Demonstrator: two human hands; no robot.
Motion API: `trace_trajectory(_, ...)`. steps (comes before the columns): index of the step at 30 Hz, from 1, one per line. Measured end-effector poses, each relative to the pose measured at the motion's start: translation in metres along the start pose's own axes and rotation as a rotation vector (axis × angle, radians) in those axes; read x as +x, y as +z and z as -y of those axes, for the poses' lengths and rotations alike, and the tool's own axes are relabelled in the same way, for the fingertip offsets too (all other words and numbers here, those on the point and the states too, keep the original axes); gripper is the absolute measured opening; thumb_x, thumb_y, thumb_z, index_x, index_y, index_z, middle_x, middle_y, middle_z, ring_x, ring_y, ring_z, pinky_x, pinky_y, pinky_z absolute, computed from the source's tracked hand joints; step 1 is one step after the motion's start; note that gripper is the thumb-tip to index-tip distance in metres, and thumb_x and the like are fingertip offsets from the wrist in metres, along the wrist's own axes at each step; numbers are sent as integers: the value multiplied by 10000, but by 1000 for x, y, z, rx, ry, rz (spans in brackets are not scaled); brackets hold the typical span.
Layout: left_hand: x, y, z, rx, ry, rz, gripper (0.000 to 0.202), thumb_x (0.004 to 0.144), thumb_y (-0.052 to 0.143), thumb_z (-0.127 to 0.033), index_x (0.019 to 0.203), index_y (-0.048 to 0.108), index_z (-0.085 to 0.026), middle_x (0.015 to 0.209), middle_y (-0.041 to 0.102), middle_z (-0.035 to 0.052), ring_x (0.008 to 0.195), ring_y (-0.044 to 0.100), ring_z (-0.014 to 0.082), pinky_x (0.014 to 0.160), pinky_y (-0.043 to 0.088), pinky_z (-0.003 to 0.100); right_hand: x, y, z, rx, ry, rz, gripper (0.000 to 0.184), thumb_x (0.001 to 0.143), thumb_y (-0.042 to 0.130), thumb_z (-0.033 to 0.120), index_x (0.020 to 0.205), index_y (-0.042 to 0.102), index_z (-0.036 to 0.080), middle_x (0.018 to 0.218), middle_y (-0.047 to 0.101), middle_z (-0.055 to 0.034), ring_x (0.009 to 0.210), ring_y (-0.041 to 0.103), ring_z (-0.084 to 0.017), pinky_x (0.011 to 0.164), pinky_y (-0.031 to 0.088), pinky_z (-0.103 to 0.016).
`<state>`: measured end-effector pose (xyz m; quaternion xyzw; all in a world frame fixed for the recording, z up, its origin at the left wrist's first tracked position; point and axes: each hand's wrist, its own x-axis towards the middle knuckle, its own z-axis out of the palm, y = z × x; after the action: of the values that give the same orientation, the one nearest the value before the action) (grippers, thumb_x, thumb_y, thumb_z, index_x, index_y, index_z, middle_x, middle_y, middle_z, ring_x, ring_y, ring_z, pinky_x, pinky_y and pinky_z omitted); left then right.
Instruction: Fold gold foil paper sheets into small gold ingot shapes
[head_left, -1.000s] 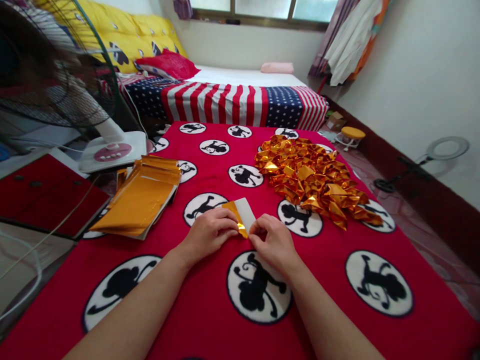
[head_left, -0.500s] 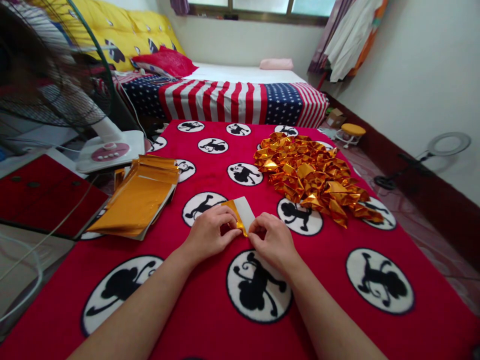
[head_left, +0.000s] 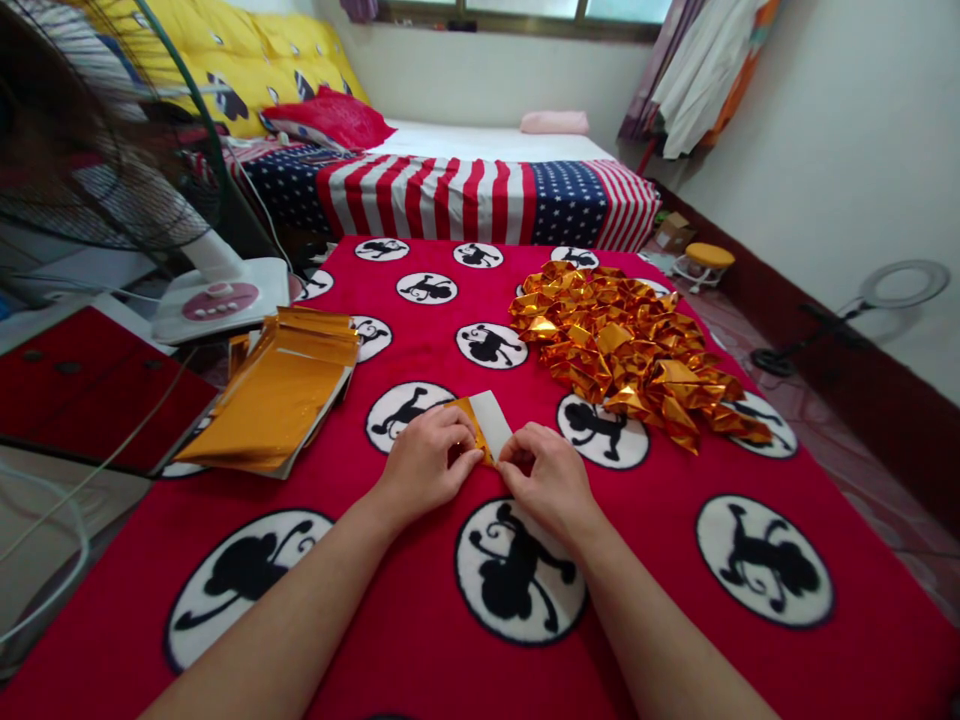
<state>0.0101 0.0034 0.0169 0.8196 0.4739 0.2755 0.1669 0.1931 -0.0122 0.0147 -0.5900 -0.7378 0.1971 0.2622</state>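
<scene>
A small sheet of gold foil paper [head_left: 491, 420], part gold and part pale, lies partly folded on the red cloth. My left hand [head_left: 431, 455] pinches its near left edge between thumb and fingers. At the near right corner, my right hand [head_left: 544, 475] has thumb and forefinger closed on the paper. The fingers cover part of the fold. To the left rests a stack of gold paper sheets [head_left: 274, 390]. On the right is a heap of folded gold foil pieces [head_left: 622, 345].
The red cloth [head_left: 637, 610] with monkey circles covers the table. A fan [head_left: 217, 290] stands at left beside a dark red panel [head_left: 97, 390]. Beyond are a bed with a striped, starred cover [head_left: 442, 200], a yellow stool [head_left: 709, 257] and a ring light [head_left: 904, 285].
Both hands stay at the same spot on the foil paper, with only a slight shift of the fingers. The whole view has moved very slightly.
</scene>
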Motion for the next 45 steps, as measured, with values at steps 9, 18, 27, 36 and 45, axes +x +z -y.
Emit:
trace_trajectory(9,1,3,-1,-30,-31,-33,152,791,661,-194,651,603,-186,865,618,23,836,566,171,772,447,321,-1,1,1,10,3,-7,107,715,639,141,645,600,211,713,592,10,710,522,-149,644,352,-259)
trace_trajectory(18,2,7,-2,-54,-59,-65,167,763,674,-170,623,584,-180,858,616,26,815,571,165,750,455,310,-1,-1,2,7,-1,-13,111,712,631,134,637,595,208,712,594,7,716,520,-152,656,355,-261)
trace_trajectory(27,3,7,-1,-71,-53,-81,169,765,680,-171,623,589,-181,854,617,30,802,580,167,736,469,312,0,-2,4,5,-1,-15,123,714,623,130,628,588,210,709,594,2,713,522,-158,651,355,-264)
trace_trajectory(36,2,8,-2,-64,-67,-79,171,781,667,-173,631,584,-177,854,610,34,814,572,170,750,463,319,-1,-1,3,-8,13,2,103,717,624,136,650,596,210,728,596,0,737,526,-160,668,355,-267)
trace_trajectory(45,4,10,-6,-15,-101,-89,195,757,671,-163,612,542,-183,842,597,34,824,570,184,751,463,334,-1,-1,4,3,10,-2,107,727,623,145,647,595,209,734,601,-3,744,530,-165,681,363,-273)
